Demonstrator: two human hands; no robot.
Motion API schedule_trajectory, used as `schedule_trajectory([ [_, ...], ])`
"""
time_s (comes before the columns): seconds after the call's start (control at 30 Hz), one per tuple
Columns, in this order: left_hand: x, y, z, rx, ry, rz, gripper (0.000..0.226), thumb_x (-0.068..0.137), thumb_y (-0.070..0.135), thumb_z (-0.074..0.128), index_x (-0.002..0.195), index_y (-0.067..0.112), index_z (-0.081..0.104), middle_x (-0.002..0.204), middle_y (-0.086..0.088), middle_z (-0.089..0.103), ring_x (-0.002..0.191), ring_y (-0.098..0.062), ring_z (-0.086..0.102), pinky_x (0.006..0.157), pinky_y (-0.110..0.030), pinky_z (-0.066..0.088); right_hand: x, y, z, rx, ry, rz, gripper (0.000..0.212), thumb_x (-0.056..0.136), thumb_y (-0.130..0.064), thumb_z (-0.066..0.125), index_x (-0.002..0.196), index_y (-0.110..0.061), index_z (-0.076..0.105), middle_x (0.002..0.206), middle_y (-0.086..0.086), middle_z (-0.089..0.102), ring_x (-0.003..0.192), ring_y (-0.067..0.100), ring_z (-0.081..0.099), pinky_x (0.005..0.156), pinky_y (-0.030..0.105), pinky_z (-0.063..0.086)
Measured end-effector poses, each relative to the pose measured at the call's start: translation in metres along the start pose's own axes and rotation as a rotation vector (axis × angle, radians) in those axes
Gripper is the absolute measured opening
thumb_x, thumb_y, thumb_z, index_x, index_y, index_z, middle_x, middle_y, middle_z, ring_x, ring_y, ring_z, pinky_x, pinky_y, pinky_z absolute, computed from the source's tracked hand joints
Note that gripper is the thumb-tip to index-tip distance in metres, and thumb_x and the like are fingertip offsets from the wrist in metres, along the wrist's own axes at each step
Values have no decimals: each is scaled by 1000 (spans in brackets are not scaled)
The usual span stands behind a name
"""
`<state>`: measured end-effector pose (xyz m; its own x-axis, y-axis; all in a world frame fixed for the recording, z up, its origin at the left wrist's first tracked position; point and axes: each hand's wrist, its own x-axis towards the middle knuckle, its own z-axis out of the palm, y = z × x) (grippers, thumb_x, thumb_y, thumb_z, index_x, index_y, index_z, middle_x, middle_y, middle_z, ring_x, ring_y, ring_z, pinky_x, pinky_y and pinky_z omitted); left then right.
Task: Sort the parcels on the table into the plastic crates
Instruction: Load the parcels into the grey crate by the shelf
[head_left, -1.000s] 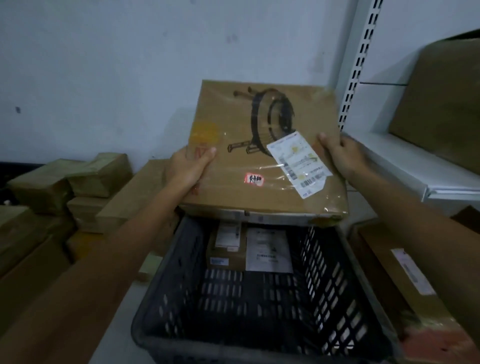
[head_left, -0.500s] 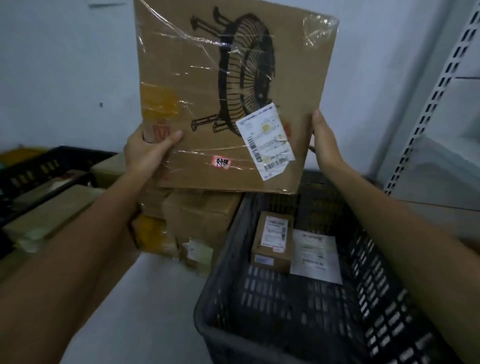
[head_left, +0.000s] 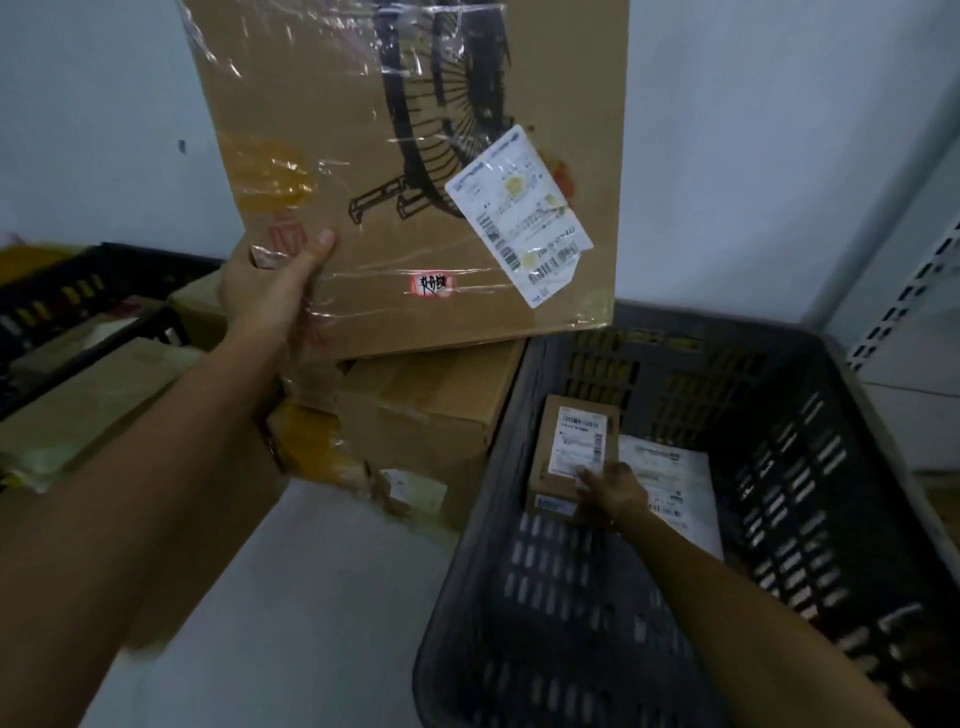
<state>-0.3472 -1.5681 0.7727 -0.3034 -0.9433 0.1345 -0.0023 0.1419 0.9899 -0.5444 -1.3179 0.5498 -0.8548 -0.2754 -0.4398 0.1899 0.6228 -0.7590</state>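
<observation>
- Large flat parcel (head_left: 332, 130) (cardboard, fan drawing, clear tape wrap) is held upright above the table (head_left: 311, 597), left of the dark plastic crate (head_left: 810, 519).
- It is carried by the left hand (head_left: 270, 296) alone: lower left edge clamped, thumb laid across the front face, fingers hidden behind.
- A white shipping label (head_left: 519, 218) is stuck askew on the right part of the front face; a small red sticker (head_left: 434, 285) is seen below it.
- The parcel's lower edge sits right over a stack of brown boxes (head_left: 431, 410); contact cannot be told.
- The right hand (head_left: 610, 491) is lowered into the crate, fingers curled over the near right corner of a small box (head_left: 566, 441), which is grasped.
- The small box lies flat on the crate floor towards the far wall, label up.
- A white flat mailer (head_left: 675, 483) lies just beside it on the right, partly covered by the right wrist.
- The crate stands on the table, right side of view.
- A second dark crate (head_left: 78, 291) with parcels inside is seen at far left.
- A perforated shelf upright (head_left: 914, 291) is seen at the right edge.
</observation>
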Motion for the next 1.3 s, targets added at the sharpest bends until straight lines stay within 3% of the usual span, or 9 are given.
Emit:
schedule_trajectory([
  [0.17,3,-3,2,-12,-41,25,40,61,55,79,88,37,56,96,15,65,99,-9,63,91,-38,52,21,8,-8,-208,12,79,48,84,-25,69,122,0,52,121,19,58,110,37,56,89,45,52],
  [0.3,-2,2,13,-11,-46,114,37,68,45,78,97,33,57,93,18,63,94,-2,62,82,-20,52,-9,-2,-33,-235,-451,292,18,86,5,61,103,1,57,98,17,64,87,30,65,65,42,57],
  [0.4,-3,3,20,-16,-69,104,42,68,44,78,101,28,59,95,17,64,90,1,62,75,-14,51,-21,3,-51,-430,-782,405,15,86,-8,65,100,-6,60,89,12,71,80,25,70,64,39,59],
  [0.5,-6,4,27,-21,-89,97,43,68,45,78,102,28,57,93,18,63,87,4,61,75,-14,52,-11,13,-55,-375,-595,282,61,60,-51,83,100,-11,62,92,12,65,77,24,64,56,32,52],
  [0.6,-4,2,30,-26,-85,126,45,68,45,78,104,25,59,93,17,65,83,7,63,70,-12,52,2,15,-44,-246,-289,11,85,71,-33,81,142,-17,36,135,17,49,115,35,54,81,43,52],
  [0.8,-2,-3,28,-38,-159,99,45,64,54,77,96,34,52,108,11,65,95,0,64,83,-23,54,1,23,-20,-494,-699,41,33,85,-30,68,111,-10,66,112,7,65,92,18,61,85,31,50],
  [0.97,-2,-4,34,-33,-104,140,54,71,49,74,114,22,56,107,10,65,89,3,64,71,-12,52,27,54,-29,-676,-7,-226,53,87,-32,64,132,-9,48,129,16,55,115,32,54,95,38,45],
  [1.1,-1,-11,36,-36,-152,134,46,77,47,70,113,26,50,106,13,62,85,9,63,68,-9,49,39,84,-49,-959,-131,-142,90,83,-30,68,151,-23,10,154,15,19,139,33,27,113,47,27],
  [1.3,31,-27,28,-60,-251,72,85,54,71,75,123,28,54,117,8,66,106,-8,63,89,-32,51,31,77,-47,-1355,-201,-350,75,86,-41,63,147,-15,26,141,16,42,128,31,43,103,37,38],
])
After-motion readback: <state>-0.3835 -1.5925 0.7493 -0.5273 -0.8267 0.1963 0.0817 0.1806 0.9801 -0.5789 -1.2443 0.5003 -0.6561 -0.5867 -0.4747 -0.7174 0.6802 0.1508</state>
